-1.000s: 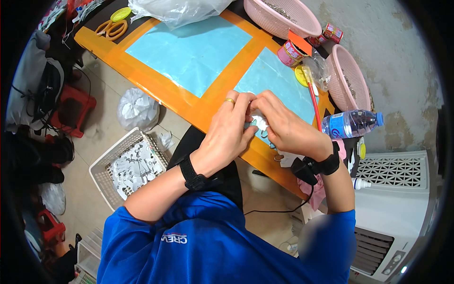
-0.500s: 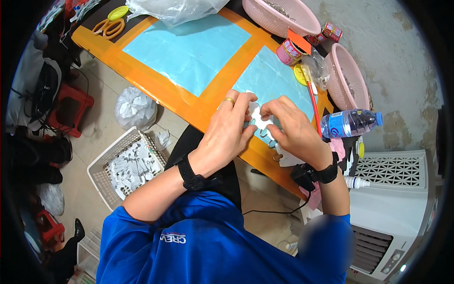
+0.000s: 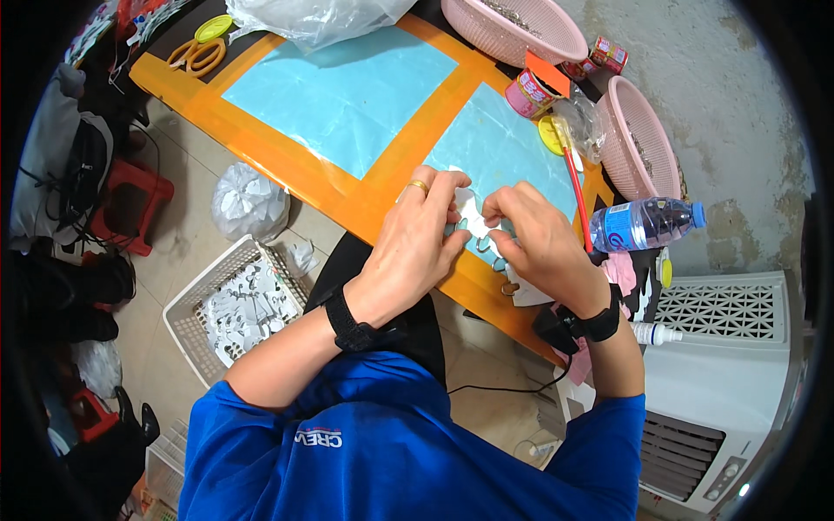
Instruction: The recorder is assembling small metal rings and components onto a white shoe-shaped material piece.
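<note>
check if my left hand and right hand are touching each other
Apart. The head view shows a narrow gap between the fingers of the left hand and the right hand, with a white piece visible through it.

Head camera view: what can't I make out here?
All in the head view:
Flat white piece: partly hidden by left hand and right hand.
White plastic lattice crate: partly behind the left forearm.
Translucent white plastic bag: cut off by the top edge.
Silvery bits in the upper pink plastic basket: too small to identify.
</note>
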### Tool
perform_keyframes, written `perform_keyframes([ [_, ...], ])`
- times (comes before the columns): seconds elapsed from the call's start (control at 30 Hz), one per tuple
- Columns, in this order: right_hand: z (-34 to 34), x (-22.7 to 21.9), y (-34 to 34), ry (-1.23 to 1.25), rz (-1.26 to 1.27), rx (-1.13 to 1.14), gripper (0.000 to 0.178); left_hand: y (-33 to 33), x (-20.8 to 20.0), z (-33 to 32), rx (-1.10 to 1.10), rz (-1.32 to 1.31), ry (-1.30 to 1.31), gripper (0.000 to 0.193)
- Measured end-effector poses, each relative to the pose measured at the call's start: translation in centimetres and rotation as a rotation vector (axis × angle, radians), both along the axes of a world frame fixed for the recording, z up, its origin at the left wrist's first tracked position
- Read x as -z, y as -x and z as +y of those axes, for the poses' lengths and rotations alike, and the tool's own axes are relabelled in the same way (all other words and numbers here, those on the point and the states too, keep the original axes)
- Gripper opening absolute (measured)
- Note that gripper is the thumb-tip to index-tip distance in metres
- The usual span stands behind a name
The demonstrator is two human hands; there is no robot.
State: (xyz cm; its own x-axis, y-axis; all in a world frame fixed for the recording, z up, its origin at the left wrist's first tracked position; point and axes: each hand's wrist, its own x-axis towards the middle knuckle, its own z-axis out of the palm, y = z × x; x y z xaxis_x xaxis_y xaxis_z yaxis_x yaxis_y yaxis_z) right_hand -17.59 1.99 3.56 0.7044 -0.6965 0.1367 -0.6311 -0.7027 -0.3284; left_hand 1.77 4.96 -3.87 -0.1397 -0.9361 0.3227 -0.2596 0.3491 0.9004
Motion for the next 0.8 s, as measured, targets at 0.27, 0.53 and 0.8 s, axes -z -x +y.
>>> perform_keyframes([
  [0.27, -1.9, 0.4, 0.4, -0.291, -0.088, 0.078, 0.029, 0.1, 0.3, -0.1, 0.002, -0.079, 0.047, 0.037],
  [0.53, -2.9, 0.2, -0.1, -0.492, -0.124, 0.091, 0.021, 1.0, 0.2, 0.1, -0.046, -0.16, 0.121, 0.025],
  [0.8, -2.0, 3.0, 2.1, -0.51, -0.412, 0.082, 0.022, 1.2, -0.2, -0.1, -0.004, -0.188, 0.081, 0.025],
])
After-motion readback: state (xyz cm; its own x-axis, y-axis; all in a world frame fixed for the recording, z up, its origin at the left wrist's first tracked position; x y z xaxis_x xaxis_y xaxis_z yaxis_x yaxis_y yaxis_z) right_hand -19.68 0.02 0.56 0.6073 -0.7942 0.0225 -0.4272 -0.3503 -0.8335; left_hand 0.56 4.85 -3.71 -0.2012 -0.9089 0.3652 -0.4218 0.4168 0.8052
